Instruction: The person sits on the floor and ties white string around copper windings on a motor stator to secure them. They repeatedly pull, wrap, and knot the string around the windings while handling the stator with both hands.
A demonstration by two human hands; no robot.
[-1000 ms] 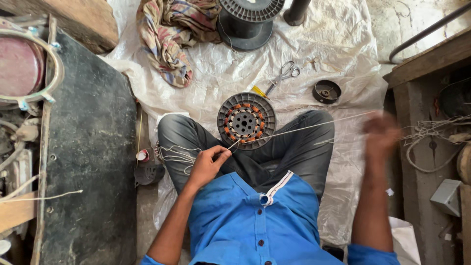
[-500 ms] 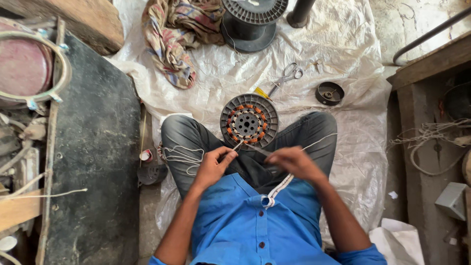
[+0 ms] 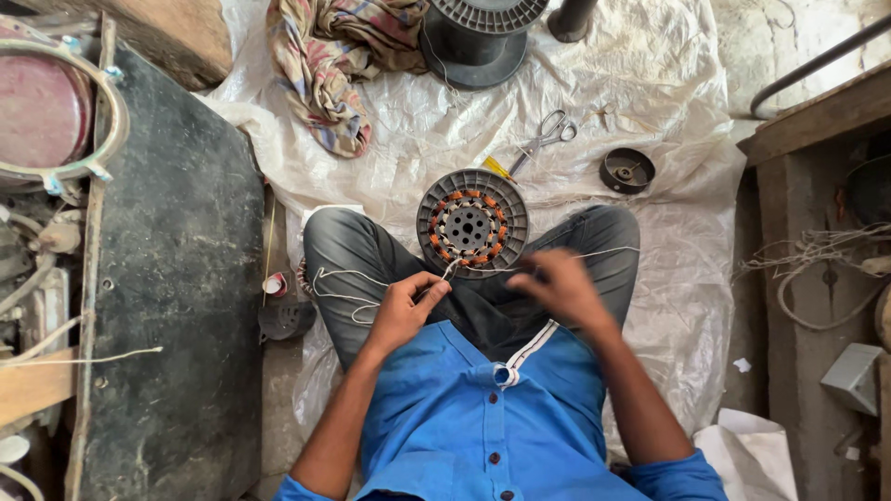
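The round grey motor stator with orange copper windings (image 3: 471, 223) is sitting between the person's knees, on the white woven plastic sheet (image 3: 650, 102) covering the floor. The left hand (image 3: 406, 311) is lying at the stator's 7 o'clock; its fingers (image 3: 432, 289) are pinched closed on a thin pale binding cord (image 3: 450, 269) that is running up to the stator rim. The right hand (image 3: 561, 288) is sitting at the stator's 4 o'clock and is blurring with motion; its fingers are curling, and a second run of the cord (image 3: 603, 252) is stretching away toward 3 o'clock, but whether they are gripping it cannot be told.

Risks judged from this position:

1. Slack cord loops (image 3: 348, 288) are lying over the left thigh. A fast pull may be snagging these, causing a knot.
2. The stator is resting loose, with no clamp. A sideways pull on the cord may be tipping or dragging it off its seat.
3. A hard pull across the orange windings may be chafing their insulation.
4. The steel scissors (image 3: 548, 134) are lying open-handled at the stator's 1 o'clock, and the small black round cap (image 3: 626, 170) at 2 o'clock. A trailing cord may be catching either 1.
5. The large black plastic spool (image 3: 483, 37) at 12 o'clock is standing well apart.
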